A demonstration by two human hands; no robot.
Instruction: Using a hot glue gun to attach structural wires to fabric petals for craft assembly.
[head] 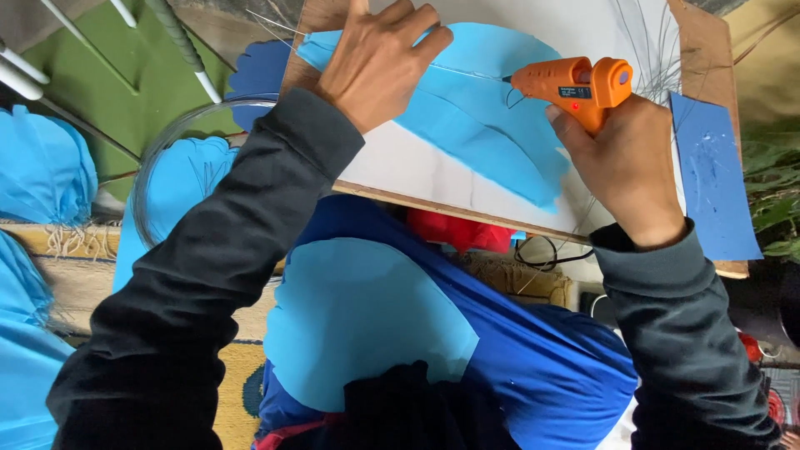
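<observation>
My left hand [379, 58] presses flat on a light blue petal-shaped fabric piece [475, 125] that lies on a white board [417, 171]. An orange glue gun [575, 83] is gripped in my right hand [625, 167], its nozzle pointing left and touching the fabric near a thin wire that runs along the piece. Both arms wear dark sleeves. Another light blue cut piece [358, 321] rests on my lap over darker blue cloth [550, 358].
A strip of blue fabric [712, 175] lies on the board's right side, beside its brown cardboard edge [708, 58]. More light blue cut pieces [42, 167] lie at left, with a coil of thin wire [158, 158]. Red cloth [458, 232] and a black cord [542, 254] sit under the board.
</observation>
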